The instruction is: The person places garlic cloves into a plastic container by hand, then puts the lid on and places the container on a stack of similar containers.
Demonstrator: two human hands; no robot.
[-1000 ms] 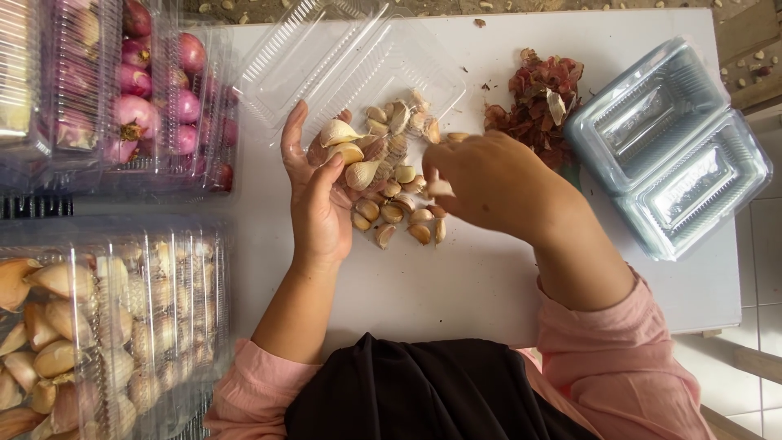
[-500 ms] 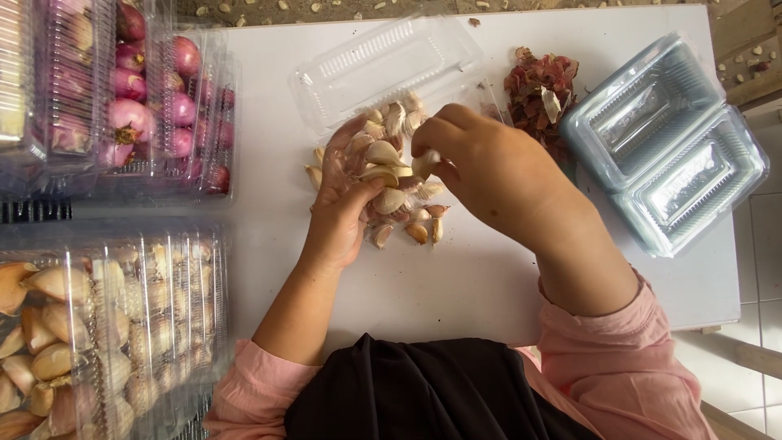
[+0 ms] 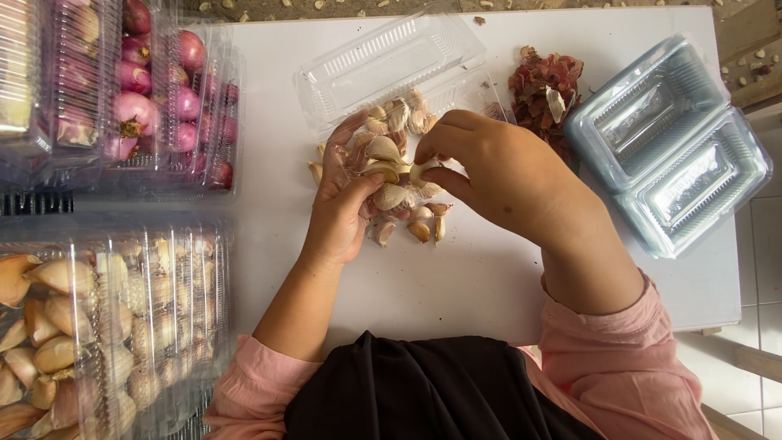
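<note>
My left hand (image 3: 342,204) lies palm up over a heap of garlic cloves (image 3: 411,224) on the white table (image 3: 456,277) and cups several cloves (image 3: 381,151) in its palm. My right hand (image 3: 497,167) reaches in from the right and pinches one clove (image 3: 422,171) between thumb and fingertips, right above the left palm. Just behind both hands lies an open clear plastic clamshell box (image 3: 391,61), with a few cloves at its front edge.
Stacked clear boxes of red shallots (image 3: 155,106) stand at the far left, boxes of garlic cloves (image 3: 90,326) at the near left. A pile of reddish skins (image 3: 542,90) and empty bluish clamshell boxes (image 3: 668,147) sit at the right.
Both hands have drawn closer together over the heap. The right hand's fingers now pinch a clove at the left palm, where a second ago it hovered further right.
</note>
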